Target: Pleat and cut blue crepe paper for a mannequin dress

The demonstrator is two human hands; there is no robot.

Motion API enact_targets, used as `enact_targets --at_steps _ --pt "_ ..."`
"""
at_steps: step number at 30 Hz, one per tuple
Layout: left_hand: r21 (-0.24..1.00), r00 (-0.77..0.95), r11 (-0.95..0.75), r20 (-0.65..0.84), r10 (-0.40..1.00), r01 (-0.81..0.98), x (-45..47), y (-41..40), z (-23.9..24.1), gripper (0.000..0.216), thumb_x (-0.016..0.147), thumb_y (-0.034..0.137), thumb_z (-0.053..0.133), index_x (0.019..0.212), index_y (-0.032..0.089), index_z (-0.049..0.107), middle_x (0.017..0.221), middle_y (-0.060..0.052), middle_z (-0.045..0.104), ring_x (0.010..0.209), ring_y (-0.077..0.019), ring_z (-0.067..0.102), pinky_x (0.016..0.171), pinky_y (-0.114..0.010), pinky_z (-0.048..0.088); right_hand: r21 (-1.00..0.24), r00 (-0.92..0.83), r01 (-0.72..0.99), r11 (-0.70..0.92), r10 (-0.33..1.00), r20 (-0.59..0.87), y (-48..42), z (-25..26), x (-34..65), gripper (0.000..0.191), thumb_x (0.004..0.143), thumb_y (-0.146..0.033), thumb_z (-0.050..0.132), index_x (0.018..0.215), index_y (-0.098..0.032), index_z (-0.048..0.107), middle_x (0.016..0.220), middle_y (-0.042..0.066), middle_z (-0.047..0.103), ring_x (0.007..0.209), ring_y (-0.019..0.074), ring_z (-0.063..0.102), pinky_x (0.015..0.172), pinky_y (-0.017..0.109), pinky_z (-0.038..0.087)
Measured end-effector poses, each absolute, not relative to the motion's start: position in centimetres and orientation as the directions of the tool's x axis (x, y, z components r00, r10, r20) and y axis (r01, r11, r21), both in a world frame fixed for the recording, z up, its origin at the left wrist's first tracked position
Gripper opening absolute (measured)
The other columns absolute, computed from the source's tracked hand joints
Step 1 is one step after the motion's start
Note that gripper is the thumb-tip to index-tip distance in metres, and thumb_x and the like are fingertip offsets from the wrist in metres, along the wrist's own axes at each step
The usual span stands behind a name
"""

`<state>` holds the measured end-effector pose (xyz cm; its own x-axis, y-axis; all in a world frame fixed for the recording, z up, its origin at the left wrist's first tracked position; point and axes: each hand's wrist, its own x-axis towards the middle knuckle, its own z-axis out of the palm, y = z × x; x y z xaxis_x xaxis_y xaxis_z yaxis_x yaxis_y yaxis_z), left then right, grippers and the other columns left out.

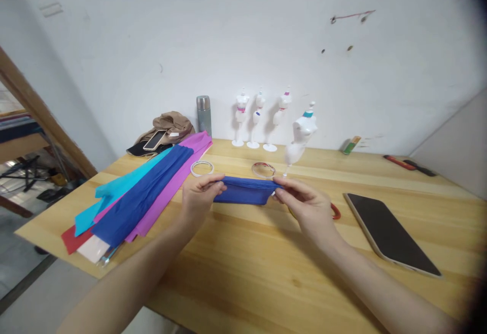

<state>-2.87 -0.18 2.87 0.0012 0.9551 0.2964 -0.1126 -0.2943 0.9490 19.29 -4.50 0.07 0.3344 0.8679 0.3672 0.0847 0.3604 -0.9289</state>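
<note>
Okay, I'm watching blue cloth (243,196) stretching taut above wooden table (243,273), folded along top edge, smoother below. Left hand (201,194) pinching one end, right hand (306,207) pinching other. Grey flask (204,119) standing capped by wall (160,45), contents hidden. White mannequin (303,130) with teal neckband (308,114) standing just beyond right hand, which is partly covering red loop (336,211); tablet (393,235) lying rightward.
</note>
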Motion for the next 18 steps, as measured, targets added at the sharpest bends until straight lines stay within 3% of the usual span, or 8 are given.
enact_targets --at_steps 5,11,14,18 --pt "0.917 0.015 -0.400 0.400 0.916 -0.017 -3.14 -0.21 2.42 0.016 0.069 0.018 0.067 0.083 0.018 0.076 0.068 -0.001 0.073 0.062 -0.0147 0.068 0.061 -0.027 0.056 -0.917 0.356 0.159 0.365 0.845 0.398 -4.13 -0.25 19.37 0.021 0.068 -0.035 0.074 0.087 -0.024 0.076 0.094 0.006 0.076 0.086 0.0236 0.070 0.082 0.041 0.055" --pt "0.847 0.052 -0.519 0.516 0.855 0.115 -3.33 -0.37 2.13 0.014 0.074 0.018 0.065 0.082 0.021 0.076 0.072 0.000 0.073 0.067 -0.0143 0.067 0.066 -0.026 0.055 -0.904 0.346 0.226 0.363 0.838 0.422 -4.32 -0.31 19.50 0.017 0.072 -0.035 0.071 0.084 -0.024 0.075 0.086 0.005 0.075 0.081 0.0226 0.070 0.082 0.040 0.055" --pt "0.863 0.036 -0.491 0.490 0.871 0.120 -3.17 -0.54 2.27 0.014 0.074 0.018 0.065 0.082 0.021 0.076 0.070 0.000 0.072 0.066 -0.0145 0.067 0.066 -0.027 0.055 -0.916 0.359 0.217 0.337 0.845 0.396 -4.41 -0.18 19.42 0.017 0.071 -0.036 0.071 0.082 -0.023 0.074 0.082 0.005 0.075 0.078 0.0221 0.070 0.080 0.039 0.055" --pt "0.947 -0.011 -0.322 0.322 0.947 -0.003 -2.76 -0.46 2.62 0.013 0.067 0.022 0.069 0.078 0.017 0.075 0.063 -0.001 0.071 0.060 -0.0165 0.068 0.059 -0.027 0.056 -0.943 0.377 0.150 0.297 0.864 0.332 -4.33 0.07 19.25 0.018 0.066 -0.036 0.074 0.077 -0.022 0.072 0.076 0.005 0.074 0.071 0.0207 0.070 0.074 0.036 0.055"
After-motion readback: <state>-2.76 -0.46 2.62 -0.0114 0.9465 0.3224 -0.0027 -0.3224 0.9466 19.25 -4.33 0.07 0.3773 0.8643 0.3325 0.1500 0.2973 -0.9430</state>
